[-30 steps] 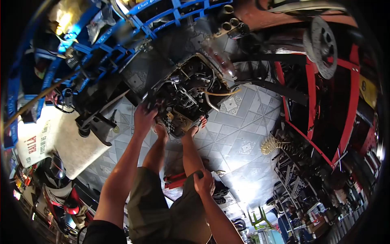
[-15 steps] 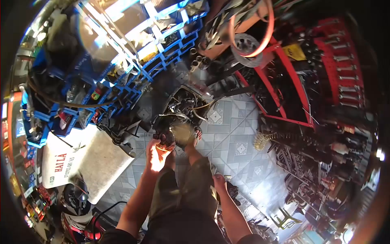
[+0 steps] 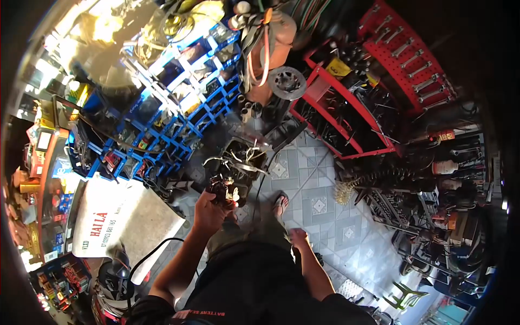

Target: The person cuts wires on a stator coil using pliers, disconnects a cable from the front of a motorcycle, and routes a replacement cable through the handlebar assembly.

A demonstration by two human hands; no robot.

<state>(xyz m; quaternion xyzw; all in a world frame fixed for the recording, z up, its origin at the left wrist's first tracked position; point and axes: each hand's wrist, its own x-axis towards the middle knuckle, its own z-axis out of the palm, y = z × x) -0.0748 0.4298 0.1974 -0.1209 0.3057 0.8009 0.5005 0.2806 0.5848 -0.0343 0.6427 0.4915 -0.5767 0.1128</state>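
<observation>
In the head view, my left hand [image 3: 209, 214] is closed around a dark, metallic mechanical part [image 3: 223, 189] with lighter pieces on its side. It is held up near a dark bin [image 3: 261, 162] on the floor. Pale hoses or wires [image 3: 246, 157] lie across the bin among dark parts. My right hand [image 3: 298, 238] is low beside my right thigh, near a dark object below it that I cannot make out. Its fingers point down and are mostly hidden.
Blue parts bins [image 3: 184, 103] stand at the upper left. A red tool cart [image 3: 346, 130] and a red wrench board [image 3: 406, 51] are at the upper right. A white printed sheet [image 3: 130, 222] lies left. My sandalled foot [image 3: 281, 203] rests on grey tiles [image 3: 317, 179].
The view has shifted and pulled back from the floor. My left hand still grips the part, now seen more clearly over the bin's near edge. My right foot sits farther right of the bin.
</observation>
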